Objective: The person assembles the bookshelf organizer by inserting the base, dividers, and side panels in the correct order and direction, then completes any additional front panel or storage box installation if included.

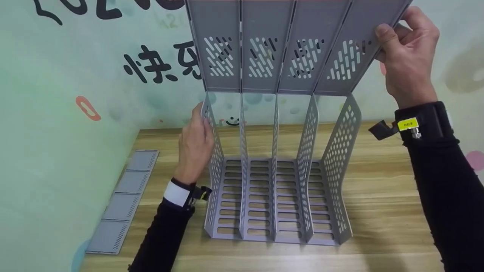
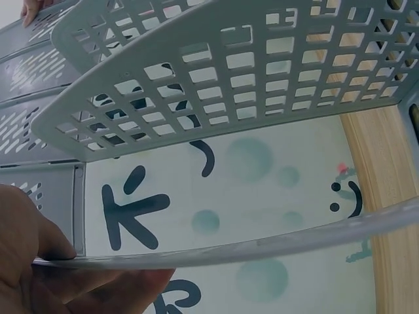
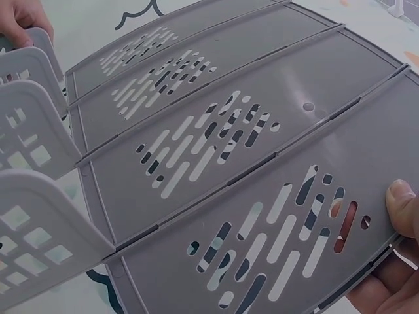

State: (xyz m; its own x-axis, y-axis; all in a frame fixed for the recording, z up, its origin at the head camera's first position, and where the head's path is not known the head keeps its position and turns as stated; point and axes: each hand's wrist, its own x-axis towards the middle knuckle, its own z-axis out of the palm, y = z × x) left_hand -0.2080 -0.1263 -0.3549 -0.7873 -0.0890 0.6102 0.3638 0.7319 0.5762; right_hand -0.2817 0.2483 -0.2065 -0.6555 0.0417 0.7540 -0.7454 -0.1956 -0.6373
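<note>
A grey plastic file rack has a slotted base (image 1: pixel 227 237) on the table and several upright perforated dividers. My left hand (image 1: pixel 196 145) pinches the upper back edge of the leftmost divider (image 1: pixel 216 181), thumb on one side and fingers on the other in the left wrist view. Above the dividers, a wide grey panel (image 1: pixel 264 22) with slanted slots tilts up, its lower edge meeting their top corners. At its right edge my right hand (image 1: pixel 412 56) holds it, thumb (image 3: pixel 402 199) on the near face and fingers behind. The panel's top runs out of the head view.
Another grey slotted panel (image 1: pixel 123 202) lies flat at the table's left, beside the wall. The wood-grain table (image 1: pixel 382 181) ends against a pale green wall (image 1: pixel 49 143) printed with black characters. Each wrist wears a black-strapped camera mount.
</note>
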